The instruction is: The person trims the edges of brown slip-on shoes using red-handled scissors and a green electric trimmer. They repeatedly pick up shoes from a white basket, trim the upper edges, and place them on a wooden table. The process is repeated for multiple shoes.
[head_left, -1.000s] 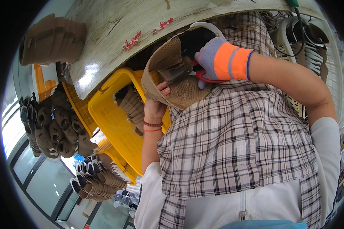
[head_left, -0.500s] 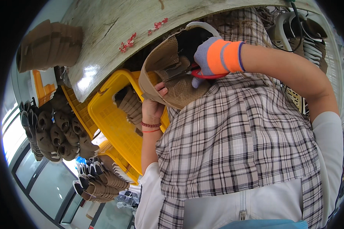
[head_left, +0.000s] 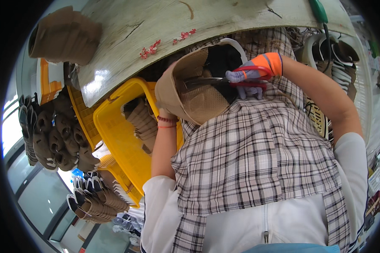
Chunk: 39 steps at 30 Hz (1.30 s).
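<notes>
On my lap lies a cap-shaped tan fabric piece, its hollow inside facing up, with coarse tan weave, a black lined part and a white curved rim on the far side. My left hand holds it from the outer left; its fingers are mostly hidden behind the wall. In my right hand, gloved in grey with an orange band, are red-handled scissors. Fingers go through and around the handles, and the blades reach into the hollow, pointing left. The tips sit against the inner left wall.
A worn table crosses the top, holding a nested stack of brown pieces. Left of my lap is a yellow basket with more brown pieces inside. Stacked dark brown pieces are farther left. A cord with a green end hangs at upper right.
My right hand has drawn back to the right, bringing the scissor blades into view. My left fingers, earlier visible inside the tan piece, are now behind it. The head view has shifted slightly.
</notes>
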{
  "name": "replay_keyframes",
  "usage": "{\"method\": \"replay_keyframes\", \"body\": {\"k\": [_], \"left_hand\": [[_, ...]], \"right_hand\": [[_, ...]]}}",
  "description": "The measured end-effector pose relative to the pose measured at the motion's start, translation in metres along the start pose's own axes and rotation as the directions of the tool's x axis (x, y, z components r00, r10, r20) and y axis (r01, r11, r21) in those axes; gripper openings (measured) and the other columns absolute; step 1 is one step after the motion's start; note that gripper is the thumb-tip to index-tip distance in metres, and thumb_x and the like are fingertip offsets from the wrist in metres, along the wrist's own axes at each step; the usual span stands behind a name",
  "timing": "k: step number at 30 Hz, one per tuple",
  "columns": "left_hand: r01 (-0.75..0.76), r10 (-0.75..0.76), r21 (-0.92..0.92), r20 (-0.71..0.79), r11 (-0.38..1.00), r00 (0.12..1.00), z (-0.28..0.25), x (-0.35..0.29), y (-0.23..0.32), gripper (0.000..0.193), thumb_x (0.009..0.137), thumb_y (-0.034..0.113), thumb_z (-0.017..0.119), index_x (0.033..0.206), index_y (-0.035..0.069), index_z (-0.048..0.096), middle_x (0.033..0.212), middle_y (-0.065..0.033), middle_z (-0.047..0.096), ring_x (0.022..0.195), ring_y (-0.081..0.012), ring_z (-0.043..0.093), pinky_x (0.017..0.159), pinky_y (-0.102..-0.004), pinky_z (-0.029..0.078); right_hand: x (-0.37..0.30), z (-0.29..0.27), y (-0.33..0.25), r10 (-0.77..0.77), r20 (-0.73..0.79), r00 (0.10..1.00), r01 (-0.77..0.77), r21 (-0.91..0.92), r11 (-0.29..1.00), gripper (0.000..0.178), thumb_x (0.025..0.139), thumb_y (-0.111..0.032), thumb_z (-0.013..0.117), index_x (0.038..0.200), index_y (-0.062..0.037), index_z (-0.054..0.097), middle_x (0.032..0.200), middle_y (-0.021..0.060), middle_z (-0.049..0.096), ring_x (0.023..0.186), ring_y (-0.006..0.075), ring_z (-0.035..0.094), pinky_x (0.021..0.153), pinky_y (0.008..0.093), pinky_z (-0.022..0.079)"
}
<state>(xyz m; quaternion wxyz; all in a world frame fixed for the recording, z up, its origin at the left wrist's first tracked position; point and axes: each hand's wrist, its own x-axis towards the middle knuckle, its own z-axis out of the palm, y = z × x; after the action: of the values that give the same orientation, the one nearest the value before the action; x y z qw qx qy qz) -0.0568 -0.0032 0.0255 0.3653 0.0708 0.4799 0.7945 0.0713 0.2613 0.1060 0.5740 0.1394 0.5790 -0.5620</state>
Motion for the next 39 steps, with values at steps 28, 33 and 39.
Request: {"method": "replay_keyframes", "body": {"k": [28, 33, 39], "left_hand": [[0.018, -0.031, 0.163, 0.075, 0.986, 0.997, -0.037, 0.031, -0.017, 0.045, 0.090, 0.018, 0.064, 0.129, 0.004, 0.049, 0.128, -0.0056, 0.054, 0.120, -0.0205, 0.048, 0.105, -0.0373, 0.035], [0.017, -0.038, 0.395, 0.045, 0.918, 0.998, -0.055, 0.035, -0.022, 0.046, 0.089, 0.016, 0.063, 0.132, 0.006, 0.047, 0.129, -0.0061, 0.053, 0.122, -0.0232, 0.046, 0.106, -0.0411, 0.034], [0.085, -0.092, 0.077, 0.095, 0.993, 0.991, -0.031, 0.036, -0.007, 0.041, 0.088, 0.014, 0.063, 0.127, 0.007, 0.052, 0.126, -0.0062, 0.056, 0.118, -0.0231, 0.050, 0.104, -0.0415, 0.035]], "right_hand": [[0.018, -0.040, -0.005, -0.051, -0.150, 0.987, 0.003, -0.308, 0.952, 0.073, 0.089, -0.068, 0.037, 0.089, -0.0013, 0.069, 0.061, 0.0063, 0.058, 0.058, 0.0180, 0.062, 0.053, 0.0295, 0.049], [0.028, -0.042, -0.019, -0.024, -0.053, 0.998, 0.011, -0.233, 0.972, 0.085, 0.080, -0.079, 0.038, 0.088, -0.0010, 0.069, 0.068, 0.0095, 0.061, 0.057, 0.0214, 0.064, 0.057, 0.0296, 0.054], [0.029, -0.041, -0.027, -0.049, -0.111, 0.993, 0.015, -0.287, 0.958, 0.026, 0.088, -0.023, 0.058, 0.088, 0.0005, 0.069, 0.055, 0.0078, 0.058, 0.046, 0.0175, 0.058, 0.042, 0.0284, 0.049]]}}
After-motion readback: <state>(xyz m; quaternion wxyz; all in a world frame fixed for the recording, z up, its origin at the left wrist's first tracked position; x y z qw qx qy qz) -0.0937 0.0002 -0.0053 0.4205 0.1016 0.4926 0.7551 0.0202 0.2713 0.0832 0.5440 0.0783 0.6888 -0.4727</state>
